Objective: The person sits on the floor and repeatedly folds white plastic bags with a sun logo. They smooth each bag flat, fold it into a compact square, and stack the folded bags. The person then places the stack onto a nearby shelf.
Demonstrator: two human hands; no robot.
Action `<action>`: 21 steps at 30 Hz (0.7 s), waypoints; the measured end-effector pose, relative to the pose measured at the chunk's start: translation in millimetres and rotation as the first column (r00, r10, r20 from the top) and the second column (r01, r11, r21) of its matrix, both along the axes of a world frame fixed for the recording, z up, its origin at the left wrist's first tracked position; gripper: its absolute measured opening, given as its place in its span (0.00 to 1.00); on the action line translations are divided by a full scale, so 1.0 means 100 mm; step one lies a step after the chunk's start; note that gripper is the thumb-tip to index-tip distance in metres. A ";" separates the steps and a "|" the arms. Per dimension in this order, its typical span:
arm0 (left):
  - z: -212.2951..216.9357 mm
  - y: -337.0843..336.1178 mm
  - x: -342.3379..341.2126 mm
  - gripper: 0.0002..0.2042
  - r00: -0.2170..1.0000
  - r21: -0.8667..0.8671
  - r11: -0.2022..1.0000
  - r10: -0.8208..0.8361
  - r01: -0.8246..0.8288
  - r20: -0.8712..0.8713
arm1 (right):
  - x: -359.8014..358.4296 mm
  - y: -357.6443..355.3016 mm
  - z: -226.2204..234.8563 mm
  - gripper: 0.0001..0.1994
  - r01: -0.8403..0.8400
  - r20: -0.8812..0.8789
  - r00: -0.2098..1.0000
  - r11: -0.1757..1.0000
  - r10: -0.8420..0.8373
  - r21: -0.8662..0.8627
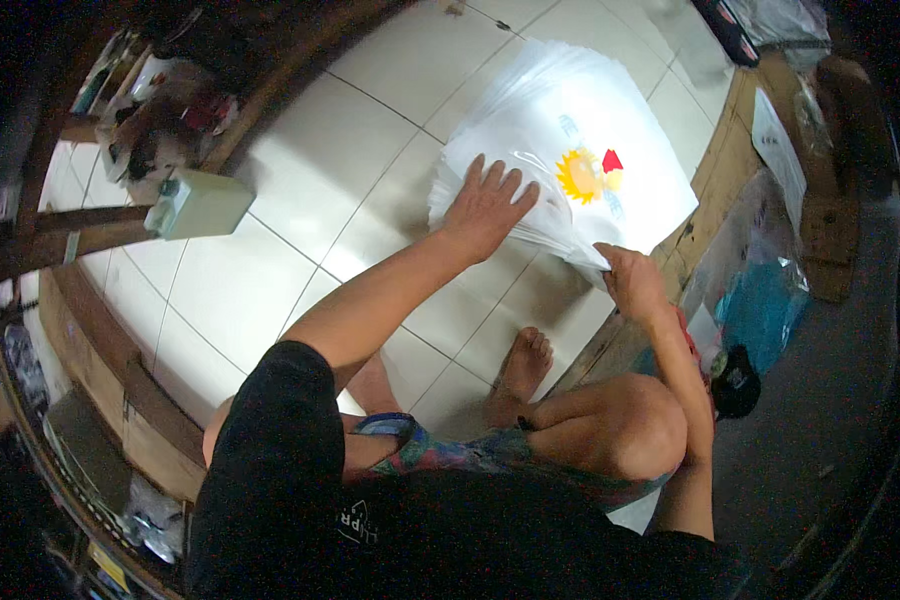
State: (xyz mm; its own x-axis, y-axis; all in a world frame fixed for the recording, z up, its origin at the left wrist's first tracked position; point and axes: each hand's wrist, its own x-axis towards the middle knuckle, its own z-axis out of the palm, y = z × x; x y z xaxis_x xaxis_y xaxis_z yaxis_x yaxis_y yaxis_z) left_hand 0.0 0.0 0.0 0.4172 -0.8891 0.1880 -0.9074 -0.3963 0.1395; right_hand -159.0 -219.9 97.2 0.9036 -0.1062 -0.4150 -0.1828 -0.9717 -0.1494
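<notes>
Head view, looking straight down: I'm sitting on the white tiled floor (270, 270), knees folded, one bare foot (522, 365) out in front of me in the lower middle of the frame. The stack of clear plastic bags (530, 120) lies on the tiles in the upper middle, fanned a little at its edges, each bag printed with a yellow sun and a small red shape. My left hand (485, 205) is flat on the stack's near left part, fingers spread wide, palm down, pressing and gripping nothing. My right hand (630, 280) is at the stack's lower corner, just right of centre, its grip narrow, fingers pinched on the edge of the bags there; how many sheets are in the pinch I cannot tell. The two hands sit near each other, the left higher in the frame than the right.

Over at the left edge, a pale green box (200, 203) sits at the end of a wooden rail. To the right of the stack runs a wooden board (715, 170), and beyond it, at the right, a blue packet in clear wrap (760, 300) with a black cap (737, 382) just below it.
</notes>
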 end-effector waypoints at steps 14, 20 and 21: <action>0.47 0.57 0.27 0.16 0.999 0.435 0.900 -0.033 0.026 0.009 | -0.26 0.42 -0.37 0.12 -0.083 -0.025 0.996 0.997 0.083 0.005; -0.09 0.83 -0.67 0.35 0.434 -0.102 0.435 0.788 -0.894 -0.437 | -0.38 0.58 -0.60 0.10 0.030 0.001 1.000 0.999 -0.030 0.034; -0.36 0.79 -0.88 0.37 0.161 -0.031 0.183 0.758 -0.983 -0.632 | -0.36 0.58 -0.60 0.10 0.023 0.001 1.000 0.999 -0.023 0.034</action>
State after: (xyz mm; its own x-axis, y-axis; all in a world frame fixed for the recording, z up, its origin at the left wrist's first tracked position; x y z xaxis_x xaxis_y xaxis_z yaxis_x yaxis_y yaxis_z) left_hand -88.3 78.7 -35.6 0.9582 0.2716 -0.0904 0.2562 -0.6727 0.6942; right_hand -195.2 -161.5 37.4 0.9015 -0.1128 -0.4179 -0.2051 -0.9615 -0.1829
